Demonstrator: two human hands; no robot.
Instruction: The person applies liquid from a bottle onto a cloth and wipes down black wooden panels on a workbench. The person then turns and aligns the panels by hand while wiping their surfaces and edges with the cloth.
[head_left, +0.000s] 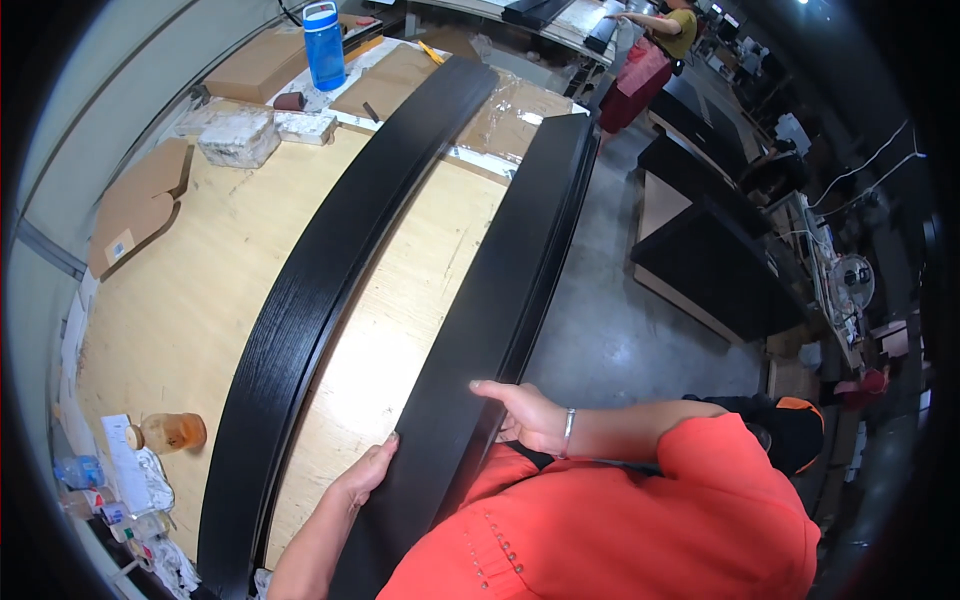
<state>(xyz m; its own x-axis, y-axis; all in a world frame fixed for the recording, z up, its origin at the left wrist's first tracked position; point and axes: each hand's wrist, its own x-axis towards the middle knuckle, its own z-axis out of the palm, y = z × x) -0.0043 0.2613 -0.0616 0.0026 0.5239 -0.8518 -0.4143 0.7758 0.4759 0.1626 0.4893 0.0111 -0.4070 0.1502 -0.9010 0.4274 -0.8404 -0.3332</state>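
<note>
A long black panel (480,270) lies along the right edge of the light wooden table (180,300), close to my body. My left hand (368,470) grips its left edge, with the thumb up on the top face and the fingers hidden below. Around its right edge my right hand (525,412) is closed, thumb flat on top; those fingers are mostly hidden too. To the left, apart from both hands, a second black panel (300,290) with a streaked, grainy surface runs nearly parallel.
A blue bottle (323,50), a cardboard box (262,65) and a white block (238,138) stand at the far end. A jar of amber liquid (170,433) is at the near left. Stacked dark panels (710,260) stand on the right; another person (655,60) works far off.
</note>
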